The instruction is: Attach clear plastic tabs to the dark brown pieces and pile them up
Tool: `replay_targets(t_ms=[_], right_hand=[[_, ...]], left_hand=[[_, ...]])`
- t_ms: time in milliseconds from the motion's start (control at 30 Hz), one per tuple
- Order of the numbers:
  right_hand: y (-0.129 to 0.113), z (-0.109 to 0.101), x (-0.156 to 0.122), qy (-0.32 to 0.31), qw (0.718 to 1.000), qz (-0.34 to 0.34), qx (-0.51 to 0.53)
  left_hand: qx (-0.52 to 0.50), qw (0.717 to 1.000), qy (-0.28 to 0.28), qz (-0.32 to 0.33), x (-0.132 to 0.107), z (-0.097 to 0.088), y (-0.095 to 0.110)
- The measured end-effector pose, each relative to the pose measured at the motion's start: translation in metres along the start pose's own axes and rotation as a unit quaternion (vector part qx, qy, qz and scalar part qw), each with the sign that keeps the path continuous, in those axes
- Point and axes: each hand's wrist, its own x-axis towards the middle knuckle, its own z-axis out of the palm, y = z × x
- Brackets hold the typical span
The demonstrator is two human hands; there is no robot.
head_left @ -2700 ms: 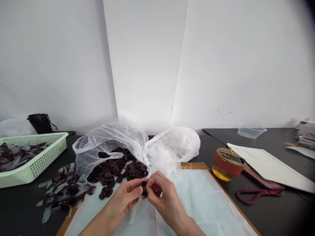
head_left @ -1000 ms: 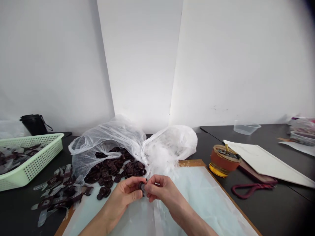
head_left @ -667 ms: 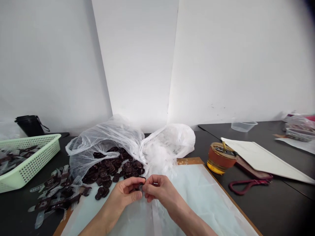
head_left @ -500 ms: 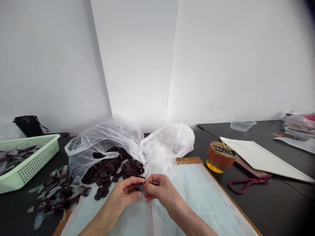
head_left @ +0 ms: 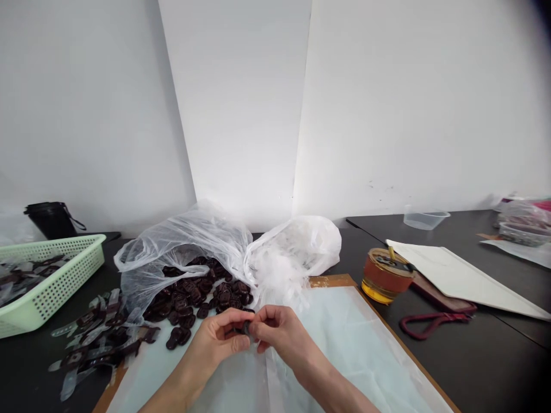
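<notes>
My left hand (head_left: 226, 335) pinches a small dark plastic piece (head_left: 245, 328) between thumb and fingers. Against the same piece, the thumb and forefinger of my right hand (head_left: 278, 332) are closed, hiding much of it. Both hands are above the pale sheeted board (head_left: 344, 338). Just beyond my left hand lies a heap of glossy dark brown plastic pieces (head_left: 189, 295), spilling from a clear plastic bag (head_left: 159, 246). To its right, a white bag (head_left: 318, 244) spills small translucent pieces (head_left: 279, 272). Dark pieces with translucent straps (head_left: 99, 338) are piled at the left.
A green perforated basket (head_left: 64, 287) with similar strapped pieces and a black cup (head_left: 51, 219) stand left. On the right are an amber jar (head_left: 383, 275), a dark red case with wrist strap (head_left: 424, 327), a white board (head_left: 456, 275) and a clear tub (head_left: 424, 219).
The fingers of my right hand have shifted slightly over the dark piece, covering more of it. Both hands otherwise stay in place.
</notes>
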Motion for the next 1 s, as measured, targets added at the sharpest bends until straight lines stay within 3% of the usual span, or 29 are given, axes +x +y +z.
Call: replay_targets(t_ms=[367,500,733,1000], right_hand=[[0.002,-0.0006,-0.0012,0.013,0.995,-0.06,-0.08],[0.0,-0.0013,-0.0011,0.001,0.996,-0.059,-0.071],[0.0063,0.005,-0.003,0.036,0.993,-0.091,-0.062],[0.0055,-0.0034,0.001,-0.03,0.996,-0.071,-0.048]], left_hand=[[-0.003,1.0,-0.009,0.025,0.0026,-0.0021,-0.0065],[0.005,0.999,-0.014,0.031,0.0029,-0.0028,-0.0065],[0.001,1.0,0.001,0.025,0.0029,-0.0036,-0.006],[0.026,0.998,-0.017,0.05,0.0035,-0.0034,-0.0061]])
